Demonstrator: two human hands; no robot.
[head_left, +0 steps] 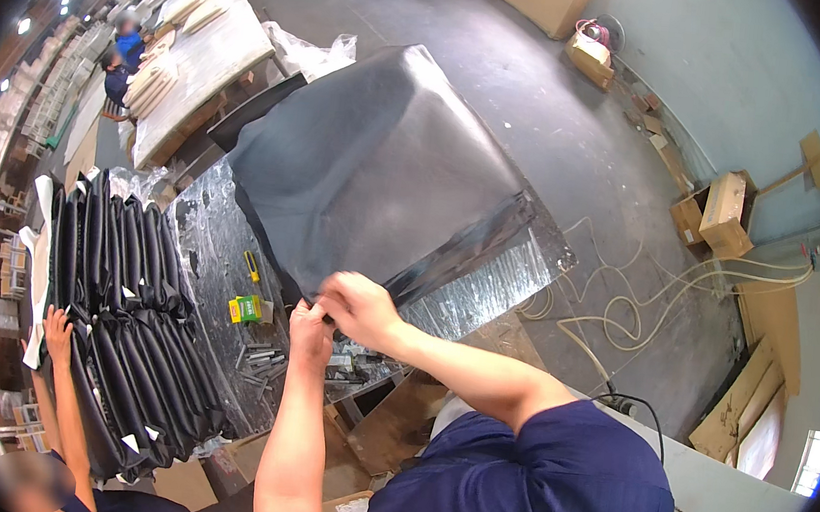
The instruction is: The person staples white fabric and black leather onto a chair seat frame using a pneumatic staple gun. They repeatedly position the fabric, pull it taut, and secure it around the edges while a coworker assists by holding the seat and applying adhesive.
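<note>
On the silver-wrapped worktop (pixel 486 288) in front of me sits 1 big dark padded cover (pixel 379 164), domed up like a cushion, and I've got both hands on its near bottom edge. My left hand (pixel 310 330) is closed, pinching the fabric hem from below, and my right hand (pixel 358 308) is curled over the same edge just beside it, fingers shut on the material. The 2 hands are practically touching.

Count-wise: 1 cover in my grip, then 1 long stack of folded black covers (pixel 132 328) off to my left, too many to count properly. 1 small yellow-green box (pixel 247 309) and 1 yellow-handled tool (pixel 252 266) lie on the worktop between the stack and my hands, plus a scatter of metal bits (pixel 262 358) near the box. Another person's hand (pixel 57 333) rests on the near end of the stack.

Room to move: the cover's far side overhangs toward open grey floor (pixel 543 101), which is wide and free on my right apart from looped pale hoses (pixel 622 306). My left is tight against the stack.
</note>
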